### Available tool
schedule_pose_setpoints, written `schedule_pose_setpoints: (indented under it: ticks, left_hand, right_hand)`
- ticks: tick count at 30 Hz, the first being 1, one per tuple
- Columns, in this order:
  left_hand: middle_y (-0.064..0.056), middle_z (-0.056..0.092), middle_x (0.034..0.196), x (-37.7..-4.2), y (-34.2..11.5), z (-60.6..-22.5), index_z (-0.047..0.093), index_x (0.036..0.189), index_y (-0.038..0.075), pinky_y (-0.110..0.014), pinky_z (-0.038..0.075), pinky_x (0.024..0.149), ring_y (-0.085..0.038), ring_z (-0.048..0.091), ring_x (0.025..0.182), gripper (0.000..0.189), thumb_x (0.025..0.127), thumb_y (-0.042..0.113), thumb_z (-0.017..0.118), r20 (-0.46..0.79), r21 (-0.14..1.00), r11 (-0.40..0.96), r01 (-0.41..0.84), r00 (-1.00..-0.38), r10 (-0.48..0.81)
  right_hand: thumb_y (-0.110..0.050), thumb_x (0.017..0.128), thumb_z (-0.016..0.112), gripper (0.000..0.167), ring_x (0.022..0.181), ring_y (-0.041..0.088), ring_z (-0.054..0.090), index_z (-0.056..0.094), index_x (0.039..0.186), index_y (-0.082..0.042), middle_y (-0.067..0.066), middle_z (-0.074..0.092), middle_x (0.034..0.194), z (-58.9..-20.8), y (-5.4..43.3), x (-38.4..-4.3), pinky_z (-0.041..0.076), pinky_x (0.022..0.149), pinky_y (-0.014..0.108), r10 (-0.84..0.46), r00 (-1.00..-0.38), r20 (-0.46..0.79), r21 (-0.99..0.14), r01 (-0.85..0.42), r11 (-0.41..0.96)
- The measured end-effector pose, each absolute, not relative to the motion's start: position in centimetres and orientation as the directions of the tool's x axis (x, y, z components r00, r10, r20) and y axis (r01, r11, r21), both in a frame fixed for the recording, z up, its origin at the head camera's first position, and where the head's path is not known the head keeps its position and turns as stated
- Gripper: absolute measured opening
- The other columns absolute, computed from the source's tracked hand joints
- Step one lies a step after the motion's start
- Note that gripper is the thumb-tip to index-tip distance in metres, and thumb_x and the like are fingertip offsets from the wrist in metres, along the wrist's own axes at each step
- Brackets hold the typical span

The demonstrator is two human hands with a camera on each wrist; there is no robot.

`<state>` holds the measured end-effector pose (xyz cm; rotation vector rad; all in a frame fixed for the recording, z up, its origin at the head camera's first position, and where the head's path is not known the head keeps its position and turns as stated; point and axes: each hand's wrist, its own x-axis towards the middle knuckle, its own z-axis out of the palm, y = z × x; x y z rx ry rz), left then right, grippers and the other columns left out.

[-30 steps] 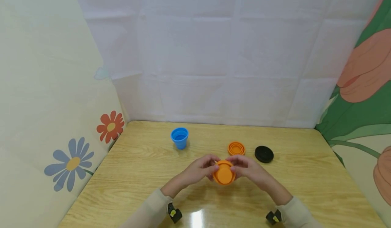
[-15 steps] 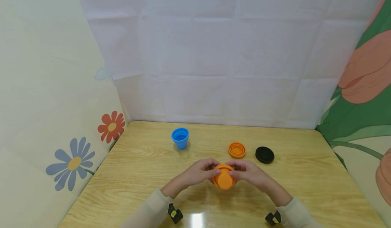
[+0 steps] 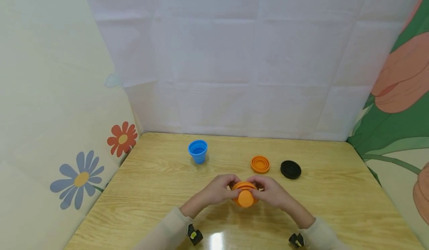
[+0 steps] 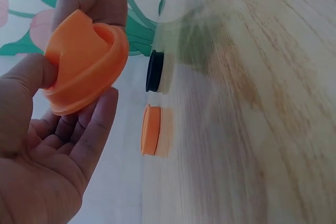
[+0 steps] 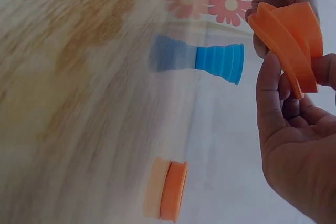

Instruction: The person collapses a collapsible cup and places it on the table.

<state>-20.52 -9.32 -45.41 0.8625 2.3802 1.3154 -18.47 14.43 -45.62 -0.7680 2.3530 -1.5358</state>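
Above the table, an orange collapsible cup is held between both hands, its base turned toward the head camera. My left hand grips its left side, the thumb pressing near the base and the fingers behind the rim. On the opposite side, my right hand pinches it the same way. The cup's wall looks bent and folded under the thumbs in the left wrist view and the right wrist view. Behind the hands, a second orange collapsible cup lies flattened on the table.
A black round flat piece, like a flattened cup or lid, lies at the right. A blue collapsible cup stands extended at the back left. The wooden table meets a white cloth at its far edge.
The held orange cup has come slightly down toward the person and tilted. Its rim side now looks folded, and the thumbs have moved lower beside the base. The other things have stayed put.
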Motion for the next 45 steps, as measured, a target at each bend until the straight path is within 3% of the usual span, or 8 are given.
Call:
schedule_pose_setpoints:
  ticks: [9,13,16,19,28,34,39,45]
  left_hand:
    - [0.000,0.065,0.091,-20.3,-9.5,-45.4,0.068,0.113,0.006,-0.028,0.059,0.068,-0.011,0.060,0.081,0.020,0.101,0.021,0.063,0.062,0.886,0.335,0.320,-0.798,0.599]
    - [-0.003,0.065,0.099,-20.5,-9.7,-45.4,0.065,0.118,0.003,-0.026,0.058,0.075,-0.012,0.060,0.089,0.023,0.100,0.018,0.064,0.063,0.904,0.295,0.309,-0.780,0.623]
    - [-0.003,0.065,0.099,-20.5,-9.7,-45.4,0.065,0.116,0.003,-0.021,0.055,0.073,-0.011,0.059,0.089,0.022,0.097,0.015,0.066,0.085,0.899,0.289,0.328,-0.779,0.621]
    - [-0.003,0.065,0.097,-20.4,-9.6,-45.4,0.066,0.113,0.003,-0.021,0.054,0.069,-0.010,0.059,0.086,0.020,0.095,0.012,0.067,0.123,0.892,0.282,0.353,-0.790,0.600]
    - [-0.008,0.066,0.097,-20.1,-9.6,-45.7,0.064,0.115,0.000,-0.021,0.055,0.065,-0.011,0.059,0.083,0.021,0.095,0.006,0.064,0.186,0.912,0.229,0.339,-0.842,0.507]
    - [-0.011,0.065,0.105,-19.9,-9.7,-45.4,0.060,0.120,-0.001,-0.025,0.058,0.072,-0.013,0.061,0.088,0.022,0.101,0.010,0.055,0.135,0.930,0.209,0.302,-0.810,0.570]
    - [-0.005,0.066,0.103,-20.1,-9.7,-45.3,0.062,0.117,0.005,-0.026,0.056,0.074,-0.012,0.062,0.088,0.026,0.104,0.027,0.057,0.086,0.937,0.219,0.274,-0.784,0.614]
    - [-0.003,0.066,0.102,-20.3,-9.8,-45.3,0.064,0.116,0.006,-0.026,0.056,0.074,-0.013,0.061,0.089,0.029,0.102,0.032,0.063,0.089,0.923,0.254,0.289,-0.803,0.589]
  right_hand:
    - [-0.013,0.100,0.064,0.027,0.091,0.008,0.064,0.069,0.125,-0.002,0.011,0.072,0.111,-45.3,14.5,-18.4,0.057,0.077,0.025,-0.470,-0.868,0.161,-0.864,-0.354,0.359]
    - [-0.013,0.100,0.065,0.028,0.089,0.009,0.065,0.068,0.125,-0.001,0.013,0.073,0.112,-45.1,14.3,-18.3,0.059,0.073,0.025,-0.452,-0.866,0.213,-0.847,-0.395,0.357]
    - [-0.012,0.100,0.065,0.029,0.086,0.008,0.066,0.067,0.126,0.001,0.016,0.073,0.113,-45.4,14.3,-18.3,0.060,0.069,0.027,-0.449,-0.865,0.226,-0.857,-0.396,0.331]
    - [-0.015,0.103,0.061,0.033,0.088,0.008,0.067,0.064,0.129,0.003,0.020,0.070,0.117,-45.7,14.5,-18.4,0.061,0.069,0.030,-0.468,-0.864,0.187,-0.897,-0.345,0.278]
    - [-0.017,0.104,0.058,0.050,0.106,0.014,0.066,0.044,0.144,0.010,0.026,0.058,0.131,-45.5,15.3,-18.4,0.059,0.090,0.036,-0.565,-0.823,0.052,-0.991,-0.114,0.074]
    - [-0.012,0.103,0.060,0.042,0.102,0.010,0.061,0.052,0.139,0.008,0.025,0.061,0.126,-44.8,15.0,-18.3,0.058,0.083,0.029,-0.555,-0.825,0.107,-0.961,-0.229,0.156]
    - [-0.008,0.101,0.062,0.034,0.097,0.012,0.060,0.060,0.134,0.002,0.018,0.066,0.116,-44.4,14.6,-18.3,0.059,0.078,0.027,-0.528,-0.834,0.160,-0.910,-0.332,0.250]
    - [-0.017,0.103,0.061,0.039,0.102,0.012,0.063,0.057,0.137,0.002,0.018,0.065,0.120,-44.5,14.5,-18.2,0.059,0.083,0.028,-0.471,-0.874,0.124,-0.944,-0.251,0.216]
